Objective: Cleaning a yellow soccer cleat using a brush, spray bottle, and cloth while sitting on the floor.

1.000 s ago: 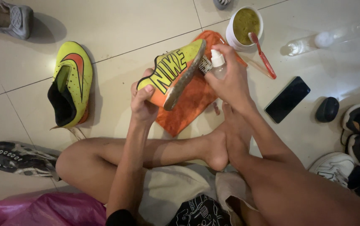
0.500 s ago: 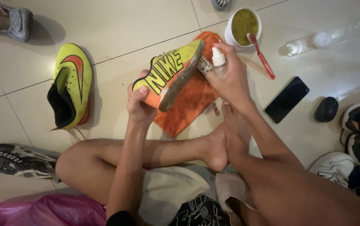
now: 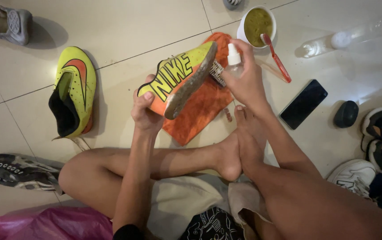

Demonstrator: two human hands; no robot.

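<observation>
Person sits cross-legged on tile. Left hand (image 3: 145, 113) grips the yellow shoe (image 3: 177, 82) by the heel, fingers wrapped tight, sole tilted toward 3 o'clock so the dirty edge faces the right hand (image 3: 244, 82). That hand is closed around a small spray bottle (image 3: 234, 62), nozzle up, just beside the sole. Orange cloth (image 3: 200, 111) lies beneath. Cup (image 3: 257, 24) with toothbrush (image 3: 276, 58) at 1 o'clock; phone (image 3: 303, 104) at 3; matching shoe (image 3: 72, 91) at 9.

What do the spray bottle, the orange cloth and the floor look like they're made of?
Spray bottle: clear plastic, see-through body, white nozzle. Orange cloth: soft fabric, probably microfibre, matte and rumpled. Floor: glazed ceramic tile, glossy with grout lines and glare.
</observation>
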